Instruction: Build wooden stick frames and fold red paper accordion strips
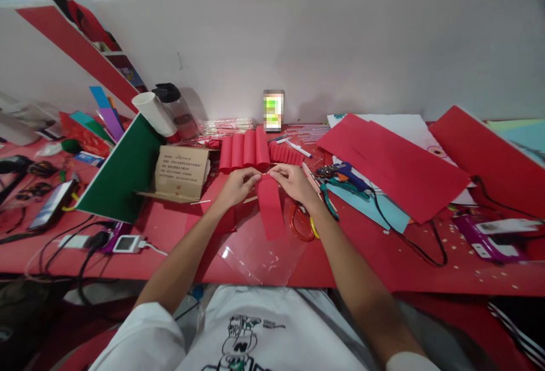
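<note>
A strip of red paper (271, 206) lies lengthwise on the red table in front of me. My left hand (237, 184) pinches its far edge from the left, fingers closed. My right hand (293, 181) pinches the same edge from the right, fingers closed. Just behind the strip stand accordion-folded red paper pieces (244, 149). Red-handled scissors (300, 222) lie beside my right wrist. A clear plastic sheet (259, 254) lies under the strip's near end.
Large red paper sheets (392, 161) and a blue glue gun (346, 173) lie to the right. A cardboard box (181, 172), a green board (123, 169), a white cup (154, 113) and a dark bottle (176, 109) stand left. Cables and phones lie at both edges.
</note>
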`<state>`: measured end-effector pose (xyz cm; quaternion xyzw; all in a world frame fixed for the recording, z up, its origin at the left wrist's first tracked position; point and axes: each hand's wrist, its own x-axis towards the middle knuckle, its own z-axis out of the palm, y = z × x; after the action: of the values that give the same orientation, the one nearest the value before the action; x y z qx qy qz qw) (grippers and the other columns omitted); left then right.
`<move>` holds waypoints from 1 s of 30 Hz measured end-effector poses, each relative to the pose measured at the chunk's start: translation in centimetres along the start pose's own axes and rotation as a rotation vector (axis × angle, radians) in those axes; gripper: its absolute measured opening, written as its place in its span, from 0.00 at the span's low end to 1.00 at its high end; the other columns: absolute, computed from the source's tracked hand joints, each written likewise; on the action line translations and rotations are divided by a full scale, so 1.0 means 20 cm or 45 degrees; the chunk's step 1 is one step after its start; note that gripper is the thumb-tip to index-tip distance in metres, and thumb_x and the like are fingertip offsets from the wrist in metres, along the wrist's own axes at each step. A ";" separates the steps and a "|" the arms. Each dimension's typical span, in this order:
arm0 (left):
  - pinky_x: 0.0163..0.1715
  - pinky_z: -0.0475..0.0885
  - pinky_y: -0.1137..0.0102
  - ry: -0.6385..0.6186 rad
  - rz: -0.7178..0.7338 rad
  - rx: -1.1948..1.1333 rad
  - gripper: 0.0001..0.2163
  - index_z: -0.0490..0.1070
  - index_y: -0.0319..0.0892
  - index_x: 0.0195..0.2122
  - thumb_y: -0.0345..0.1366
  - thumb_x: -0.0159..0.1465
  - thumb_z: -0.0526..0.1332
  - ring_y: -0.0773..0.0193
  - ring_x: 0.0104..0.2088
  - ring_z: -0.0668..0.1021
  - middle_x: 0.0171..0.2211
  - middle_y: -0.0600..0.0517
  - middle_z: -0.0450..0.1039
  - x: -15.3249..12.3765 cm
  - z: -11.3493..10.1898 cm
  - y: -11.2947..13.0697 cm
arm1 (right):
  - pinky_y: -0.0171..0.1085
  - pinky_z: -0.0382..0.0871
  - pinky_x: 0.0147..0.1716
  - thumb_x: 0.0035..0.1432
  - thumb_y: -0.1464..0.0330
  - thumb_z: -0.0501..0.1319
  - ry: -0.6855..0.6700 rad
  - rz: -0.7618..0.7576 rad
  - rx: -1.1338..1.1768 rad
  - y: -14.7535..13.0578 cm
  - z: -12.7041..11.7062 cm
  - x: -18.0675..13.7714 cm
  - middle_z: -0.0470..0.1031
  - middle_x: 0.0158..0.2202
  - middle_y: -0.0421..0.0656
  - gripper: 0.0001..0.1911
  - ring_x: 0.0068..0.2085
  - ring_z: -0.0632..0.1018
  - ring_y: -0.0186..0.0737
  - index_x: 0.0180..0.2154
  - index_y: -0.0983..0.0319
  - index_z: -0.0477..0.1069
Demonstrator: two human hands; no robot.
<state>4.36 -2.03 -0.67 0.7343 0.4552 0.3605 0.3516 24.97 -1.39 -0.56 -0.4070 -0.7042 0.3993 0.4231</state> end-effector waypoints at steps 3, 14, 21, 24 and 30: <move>0.32 0.69 0.71 0.017 -0.048 -0.096 0.13 0.77 0.39 0.37 0.45 0.66 0.60 0.63 0.31 0.76 0.32 0.50 0.78 0.00 0.00 0.01 | 0.39 0.73 0.42 0.62 0.64 0.59 0.023 -0.014 0.035 -0.02 0.00 -0.01 0.82 0.41 0.47 0.10 0.42 0.81 0.44 0.39 0.62 0.76; 0.31 0.67 0.72 -0.050 -0.057 -0.137 0.15 0.74 0.39 0.34 0.47 0.64 0.61 0.66 0.30 0.73 0.29 0.52 0.75 0.00 0.00 0.02 | 0.39 0.74 0.42 0.59 0.63 0.63 -0.013 -0.043 0.105 0.01 0.01 0.00 0.81 0.38 0.46 0.10 0.40 0.81 0.42 0.40 0.61 0.77; 0.32 0.67 0.72 -0.085 -0.027 -0.158 0.15 0.74 0.39 0.32 0.47 0.63 0.64 0.66 0.30 0.73 0.28 0.52 0.74 -0.01 0.00 0.02 | 0.39 0.73 0.42 0.61 0.63 0.61 -0.069 -0.043 0.079 -0.01 0.02 -0.01 0.80 0.39 0.46 0.10 0.40 0.80 0.41 0.40 0.61 0.77; 0.28 0.65 0.73 -0.102 -0.091 -0.275 0.17 0.73 0.39 0.31 0.50 0.61 0.65 0.68 0.27 0.71 0.26 0.54 0.71 0.00 0.00 0.00 | 0.39 0.73 0.42 0.61 0.64 0.60 -0.074 -0.050 0.065 -0.03 0.02 -0.01 0.80 0.39 0.45 0.10 0.40 0.79 0.41 0.39 0.61 0.77; 0.26 0.61 0.74 -0.045 -0.133 -0.461 0.16 0.71 0.41 0.35 0.49 0.61 0.66 0.71 0.24 0.66 0.24 0.58 0.65 0.00 0.00 -0.01 | 0.39 0.73 0.44 0.62 0.64 0.60 -0.106 -0.054 0.113 -0.05 0.02 -0.02 0.81 0.40 0.45 0.10 0.42 0.80 0.42 0.41 0.61 0.77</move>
<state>4.29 -1.99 -0.80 0.6406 0.4143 0.4049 0.5040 24.50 -2.16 0.20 -0.3559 -0.7111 0.4377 0.4195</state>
